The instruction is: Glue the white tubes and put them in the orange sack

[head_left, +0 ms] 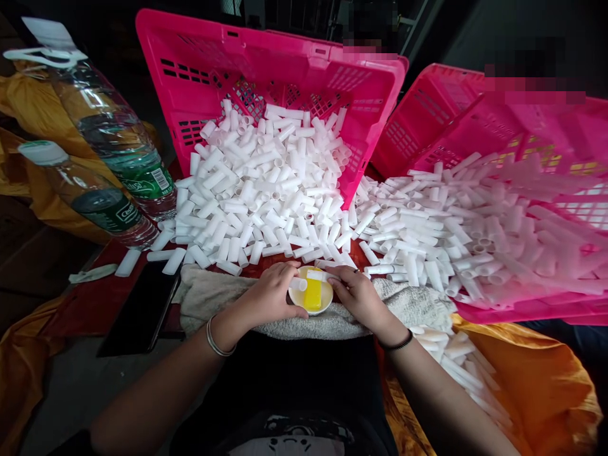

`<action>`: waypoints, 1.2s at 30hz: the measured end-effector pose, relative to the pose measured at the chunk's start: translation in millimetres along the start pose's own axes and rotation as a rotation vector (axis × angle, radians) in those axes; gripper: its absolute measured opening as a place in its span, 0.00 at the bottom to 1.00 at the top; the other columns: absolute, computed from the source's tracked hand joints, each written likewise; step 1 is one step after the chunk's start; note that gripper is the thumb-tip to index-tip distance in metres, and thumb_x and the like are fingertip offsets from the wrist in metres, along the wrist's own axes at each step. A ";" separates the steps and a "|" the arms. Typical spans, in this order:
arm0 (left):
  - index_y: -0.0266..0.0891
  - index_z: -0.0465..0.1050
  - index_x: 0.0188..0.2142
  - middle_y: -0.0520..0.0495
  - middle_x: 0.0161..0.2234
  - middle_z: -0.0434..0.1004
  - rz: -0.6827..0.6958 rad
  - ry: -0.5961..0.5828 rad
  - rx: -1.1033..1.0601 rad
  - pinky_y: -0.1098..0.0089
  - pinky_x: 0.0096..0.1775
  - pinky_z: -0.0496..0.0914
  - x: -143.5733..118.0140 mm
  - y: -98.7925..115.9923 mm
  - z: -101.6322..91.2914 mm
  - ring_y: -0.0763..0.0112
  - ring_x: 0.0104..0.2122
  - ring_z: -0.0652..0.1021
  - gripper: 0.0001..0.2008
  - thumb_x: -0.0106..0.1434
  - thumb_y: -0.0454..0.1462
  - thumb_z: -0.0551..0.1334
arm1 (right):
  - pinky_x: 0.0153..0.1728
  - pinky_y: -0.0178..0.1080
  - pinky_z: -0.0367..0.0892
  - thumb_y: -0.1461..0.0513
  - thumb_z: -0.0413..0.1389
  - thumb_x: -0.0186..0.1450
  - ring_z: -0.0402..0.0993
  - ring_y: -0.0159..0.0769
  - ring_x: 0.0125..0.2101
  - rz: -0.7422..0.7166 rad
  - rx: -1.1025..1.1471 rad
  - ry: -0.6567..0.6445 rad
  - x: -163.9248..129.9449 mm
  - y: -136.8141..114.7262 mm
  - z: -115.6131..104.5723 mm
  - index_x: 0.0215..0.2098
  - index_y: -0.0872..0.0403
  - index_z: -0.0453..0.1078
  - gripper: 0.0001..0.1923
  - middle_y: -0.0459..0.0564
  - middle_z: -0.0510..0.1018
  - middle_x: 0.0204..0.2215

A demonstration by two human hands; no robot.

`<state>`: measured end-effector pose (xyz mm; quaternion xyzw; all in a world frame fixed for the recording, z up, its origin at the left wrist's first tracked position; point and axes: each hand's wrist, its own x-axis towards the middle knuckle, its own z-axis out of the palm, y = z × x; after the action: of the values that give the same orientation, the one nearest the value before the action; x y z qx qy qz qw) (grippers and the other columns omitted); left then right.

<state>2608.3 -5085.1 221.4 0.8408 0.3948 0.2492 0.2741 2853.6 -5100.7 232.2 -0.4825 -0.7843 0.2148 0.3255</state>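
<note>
My left hand (278, 290) is closed on a short white plastic tube (299, 284) at the left side of a small pale dish (324, 303). In the dish lies a yellow block (312, 296). From the right, my right hand (357, 292) pinches another white tube (317, 275), which reaches over the top of the yellow block. The two tubes are close together above the dish; whether they touch I cannot tell. A grey towel (285, 328) lies under the dish and along the table's front edge.
Loose white tubes spill from a tipped pink crate (375, 133) and a second pink crate (422, 101) on the right. Two water bottles (137, 171) and a black phone (140, 307) are at left. An orange sack (536, 373) with tubes stands at lower right.
</note>
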 end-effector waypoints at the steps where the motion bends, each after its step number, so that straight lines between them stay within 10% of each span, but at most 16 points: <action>1: 0.41 0.64 0.52 0.35 0.59 0.67 -0.013 0.001 -0.013 0.47 0.60 0.65 1.8 -0.4 2.8 0.45 0.60 0.68 0.39 0.45 0.46 0.78 | 0.49 0.49 0.75 0.60 0.51 0.71 0.77 0.43 0.47 -0.034 -0.011 0.020 -0.2 0.3 0.2 0.51 0.51 0.73 0.14 0.57 0.78 0.47; 13: 0.43 0.65 0.50 0.39 0.61 0.67 -0.058 -0.014 -0.077 0.48 0.60 0.63 0.6 -7.6 4.2 0.47 0.60 0.68 0.36 0.45 0.43 0.78 | 0.46 0.49 0.75 0.58 0.54 0.69 0.76 0.43 0.46 -0.057 0.043 0.071 -3.7 0.0 3.2 0.43 0.52 0.72 0.09 0.57 0.76 0.45; 18: 0.43 0.65 0.53 0.39 0.59 0.68 -0.082 0.000 -0.113 0.47 0.59 0.64 0.3 -9.1 4.7 0.46 0.59 0.69 0.40 0.43 0.43 0.78 | 0.32 0.43 0.77 0.55 0.51 0.71 0.77 0.38 0.32 0.195 0.221 -0.043 -3.0 -0.9 3.1 0.49 0.52 0.70 0.13 0.52 0.79 0.35; 23: 0.43 0.64 0.54 0.42 0.60 0.68 -0.080 -0.018 -0.118 0.49 0.60 0.64 -0.5 -6.8 1.9 0.48 0.59 0.69 0.38 0.46 0.42 0.77 | 0.44 0.47 0.76 0.58 0.55 0.68 0.76 0.42 0.44 -0.030 0.058 0.087 -5.6 -2.0 1.9 0.40 0.51 0.72 0.07 0.55 0.77 0.43; 36: 0.44 0.62 0.55 0.41 0.59 0.67 -0.103 -0.036 -0.094 0.49 0.59 0.64 -0.8 -9.8 2.5 0.49 0.58 0.69 0.40 0.45 0.44 0.77 | 0.33 0.41 0.78 0.58 0.53 0.69 0.78 0.37 0.33 0.119 0.136 0.067 -12.8 -1.8 -1.3 0.46 0.51 0.68 0.09 0.51 0.78 0.38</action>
<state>2604.3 -5081.1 213.0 0.8099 0.4204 0.2379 0.3326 2857.5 -5112.9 230.3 -0.5118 -0.7266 0.2700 0.3704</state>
